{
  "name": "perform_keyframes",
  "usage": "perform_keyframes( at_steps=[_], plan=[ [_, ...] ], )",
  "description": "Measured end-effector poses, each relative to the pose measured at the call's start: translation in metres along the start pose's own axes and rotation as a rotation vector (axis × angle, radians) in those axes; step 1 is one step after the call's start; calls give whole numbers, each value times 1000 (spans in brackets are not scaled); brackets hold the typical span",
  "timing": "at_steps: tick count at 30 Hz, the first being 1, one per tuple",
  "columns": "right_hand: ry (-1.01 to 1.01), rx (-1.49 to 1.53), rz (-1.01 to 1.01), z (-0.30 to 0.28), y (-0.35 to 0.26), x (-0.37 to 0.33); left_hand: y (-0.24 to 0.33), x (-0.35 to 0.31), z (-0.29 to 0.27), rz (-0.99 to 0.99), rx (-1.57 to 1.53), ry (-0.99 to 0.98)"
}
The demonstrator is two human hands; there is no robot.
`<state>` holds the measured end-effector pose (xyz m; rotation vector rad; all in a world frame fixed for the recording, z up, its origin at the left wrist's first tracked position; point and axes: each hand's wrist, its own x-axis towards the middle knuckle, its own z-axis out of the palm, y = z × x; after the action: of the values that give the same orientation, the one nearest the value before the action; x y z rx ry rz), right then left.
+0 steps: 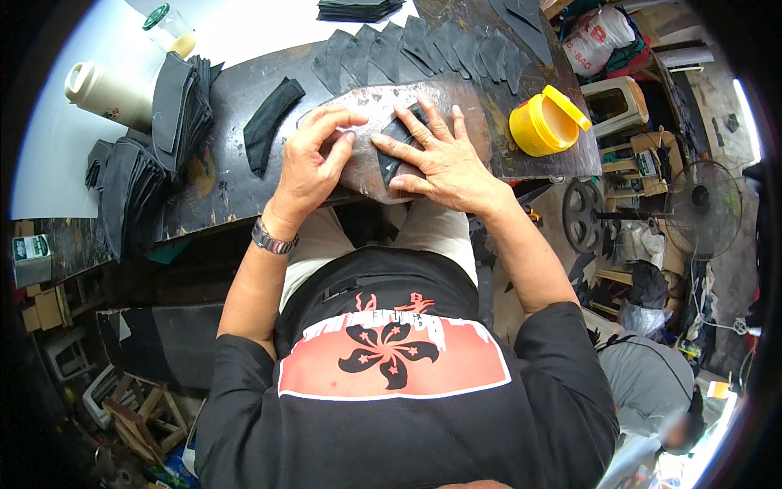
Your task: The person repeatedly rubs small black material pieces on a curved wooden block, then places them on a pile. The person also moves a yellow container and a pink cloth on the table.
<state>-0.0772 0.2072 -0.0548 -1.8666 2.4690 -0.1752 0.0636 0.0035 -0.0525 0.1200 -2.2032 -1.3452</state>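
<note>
My right hand (444, 159) lies flat with fingers spread over a small black leather-like piece (393, 147), pressing it onto a worn brown board (358, 175). Most of that piece is hidden under the palm and fingers. My left hand (314, 151), with a metal watch at the wrist, hovers over the board's left side. Its fingers are curled and the thumb stands a little apart from the index finger; nothing shows between them. Left of the board lies a curved black piece (271, 124). Beyond the board, several similar black pieces (387, 50) overlap in a row.
An opened yellow tub (538, 126) stands at the table's right. Stacks of black pieces (179, 114) fill the left, beside a cream jug (106, 96) and a glass jar (167, 33). Another black stack (358, 10) sits far back. A fan (702, 208) and a person (648, 379) are at right.
</note>
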Motion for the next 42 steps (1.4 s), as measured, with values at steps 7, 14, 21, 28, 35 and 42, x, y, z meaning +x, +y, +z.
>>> perform_keyframes(
  at_steps=[7,14,21,28,35,42],
  plan=[
    [-44,88,-84,-1,-15,-21,-1,20,4,177,292,-178],
    [351,751,118,-5,22,-27,7,16,13,168,509,-169],
    [214,158,330,11,14,-6,3,16,14,151,481,-149],
    [168,105,93,9,-25,-28,-7,15,12,119,369,-180],
    [146,736,37,-4,-13,-36,1,16,14,116,441,-177],
    [182,-3,340,10,14,3,5,15,14,153,453,-159]
  ],
)
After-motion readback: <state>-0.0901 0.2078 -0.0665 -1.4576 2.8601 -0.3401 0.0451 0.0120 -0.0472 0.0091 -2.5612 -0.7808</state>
